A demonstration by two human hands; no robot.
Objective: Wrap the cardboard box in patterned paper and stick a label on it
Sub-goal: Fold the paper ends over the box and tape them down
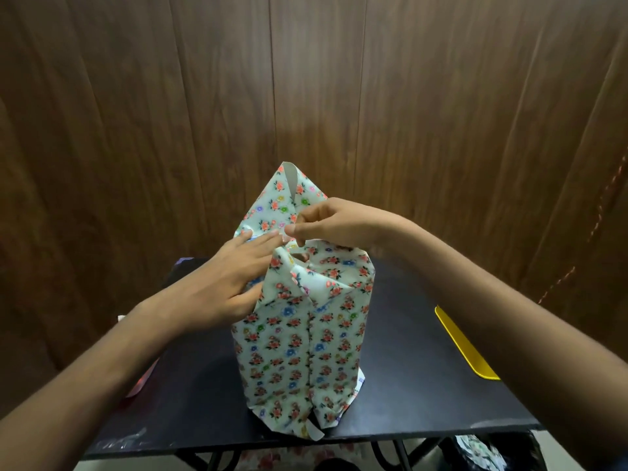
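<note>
The box (pixel 302 348) stands upright on the black surface (pixel 407 385), wrapped in floral paper (pixel 289 205). The left hand (pixel 234 273) lies flat against its upper left side, fingers straight. Just right of it, the right hand (pixel 326 222) pinches a paper flap on top.

One paper-wrapped box (pixel 302 345); two hands (pixel 234 277) (pixel 334 222); one black table (pixel 424 385); one yellow tray (pixel 465 348)

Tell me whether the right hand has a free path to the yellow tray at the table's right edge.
Probably yes: nothing lies between the right hand and the yellow tray, only bare table. It pinches the floral paper now, so must let go first.
</note>
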